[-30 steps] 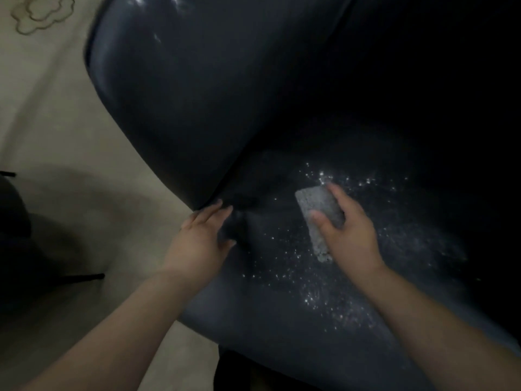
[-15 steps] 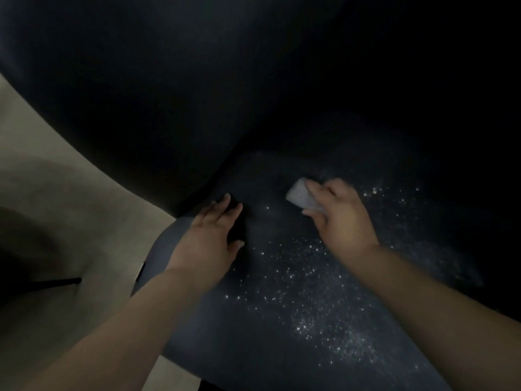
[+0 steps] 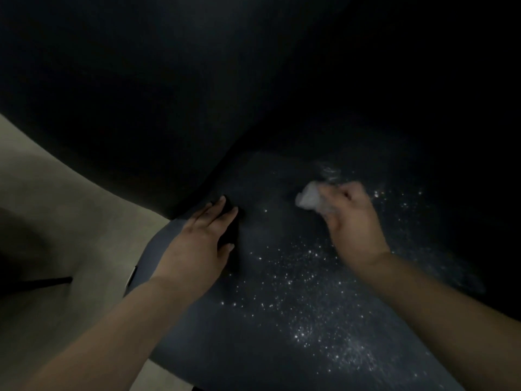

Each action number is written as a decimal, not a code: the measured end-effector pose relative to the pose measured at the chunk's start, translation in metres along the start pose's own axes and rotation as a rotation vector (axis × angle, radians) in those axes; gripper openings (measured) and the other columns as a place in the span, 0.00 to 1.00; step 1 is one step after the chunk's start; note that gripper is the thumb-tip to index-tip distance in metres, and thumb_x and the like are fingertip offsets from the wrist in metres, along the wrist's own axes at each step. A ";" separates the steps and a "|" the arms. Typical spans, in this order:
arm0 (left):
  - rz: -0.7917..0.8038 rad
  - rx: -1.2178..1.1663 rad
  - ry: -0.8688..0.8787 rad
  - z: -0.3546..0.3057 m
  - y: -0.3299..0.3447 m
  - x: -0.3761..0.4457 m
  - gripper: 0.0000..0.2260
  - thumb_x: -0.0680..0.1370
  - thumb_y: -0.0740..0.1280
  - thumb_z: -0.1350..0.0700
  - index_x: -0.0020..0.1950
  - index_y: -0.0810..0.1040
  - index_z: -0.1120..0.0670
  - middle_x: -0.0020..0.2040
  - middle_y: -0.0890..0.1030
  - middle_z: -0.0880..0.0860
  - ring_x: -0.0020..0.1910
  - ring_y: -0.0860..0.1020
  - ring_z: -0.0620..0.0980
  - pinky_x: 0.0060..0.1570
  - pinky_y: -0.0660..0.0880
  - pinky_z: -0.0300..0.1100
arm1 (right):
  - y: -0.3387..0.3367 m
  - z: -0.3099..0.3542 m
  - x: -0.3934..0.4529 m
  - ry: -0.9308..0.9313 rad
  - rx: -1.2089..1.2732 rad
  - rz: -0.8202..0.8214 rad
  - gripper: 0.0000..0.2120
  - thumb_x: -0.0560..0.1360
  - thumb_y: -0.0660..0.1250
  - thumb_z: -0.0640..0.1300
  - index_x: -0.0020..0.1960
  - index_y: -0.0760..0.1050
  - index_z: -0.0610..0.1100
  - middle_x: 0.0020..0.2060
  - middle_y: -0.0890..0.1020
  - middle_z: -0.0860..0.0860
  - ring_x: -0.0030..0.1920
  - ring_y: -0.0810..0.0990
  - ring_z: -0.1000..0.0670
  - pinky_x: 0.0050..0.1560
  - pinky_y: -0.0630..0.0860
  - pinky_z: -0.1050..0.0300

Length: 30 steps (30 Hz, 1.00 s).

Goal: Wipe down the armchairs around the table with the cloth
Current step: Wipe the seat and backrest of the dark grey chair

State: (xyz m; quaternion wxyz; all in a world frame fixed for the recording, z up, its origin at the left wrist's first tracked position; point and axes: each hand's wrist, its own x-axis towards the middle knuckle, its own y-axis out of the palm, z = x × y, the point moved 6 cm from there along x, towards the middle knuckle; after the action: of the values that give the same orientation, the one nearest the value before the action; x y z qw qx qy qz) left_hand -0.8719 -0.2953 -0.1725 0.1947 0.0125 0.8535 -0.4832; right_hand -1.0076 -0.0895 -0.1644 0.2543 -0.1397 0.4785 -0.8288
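Now: right hand (image 3: 353,221) has the cloth (image 3: 309,199) bunched in its fingers, grip closed round it, wad poking out on the thumb side and pressed to the seat (image 3: 253,320) of the dark armchair. Motion blur on hand and cloth; cannot tell the cloth's long axis. Left hand (image 3: 197,244) lies flat, fingers straight, holding nothing, braced on the seat near its left edge, just by the crease under the backrest (image 3: 169,94). White specks (image 3: 324,328) lie mostly nearer the person than the cloth, trailing toward the seat's front right; a few sit beyond the right hand. Judgement: next strokes should pull back toward the front edge; right hand is nearer.
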 end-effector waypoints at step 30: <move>-0.014 -0.073 0.008 0.011 0.009 -0.009 0.31 0.78 0.63 0.49 0.76 0.51 0.39 0.76 0.42 0.39 0.75 0.45 0.41 0.67 0.45 0.31 | 0.016 0.038 0.078 0.018 -0.093 -0.071 0.27 0.75 0.67 0.52 0.73 0.66 0.54 0.61 0.72 0.44 0.58 0.69 0.41 0.58 0.71 0.42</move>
State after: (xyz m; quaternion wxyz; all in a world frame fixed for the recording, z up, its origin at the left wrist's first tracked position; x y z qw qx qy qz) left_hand -0.8580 -0.2986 -0.1815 0.1883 0.0015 0.8714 -0.4531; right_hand -1.0494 -0.1667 -0.1602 0.2135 -0.1608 0.5134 -0.8154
